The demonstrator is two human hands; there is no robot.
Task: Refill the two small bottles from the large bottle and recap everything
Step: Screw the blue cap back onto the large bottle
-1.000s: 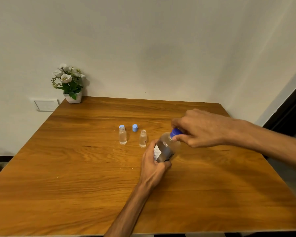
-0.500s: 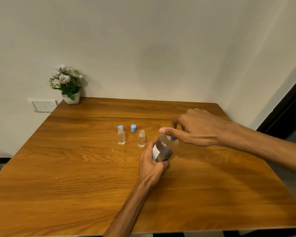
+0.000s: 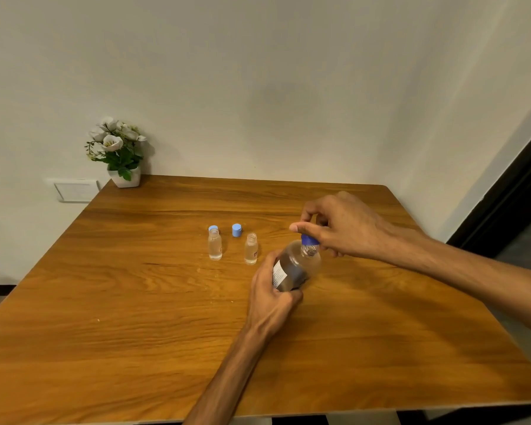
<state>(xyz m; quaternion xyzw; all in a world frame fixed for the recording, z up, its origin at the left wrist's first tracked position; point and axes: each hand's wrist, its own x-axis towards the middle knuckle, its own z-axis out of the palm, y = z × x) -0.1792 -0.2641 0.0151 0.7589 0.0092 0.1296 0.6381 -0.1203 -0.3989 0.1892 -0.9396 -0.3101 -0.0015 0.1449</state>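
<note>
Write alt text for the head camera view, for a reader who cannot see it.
A person's left hand holds a tilted large bottle above a wooden table while the right hand pinches its dark blue cap, lifted just clear of the bottle's mouth. Behind stand two uncapped small bottles and two light blue caps. A potted plant sits at the far left corner.

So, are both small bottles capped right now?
No: both small bottles stand open, their light blue caps on the table.
</note>
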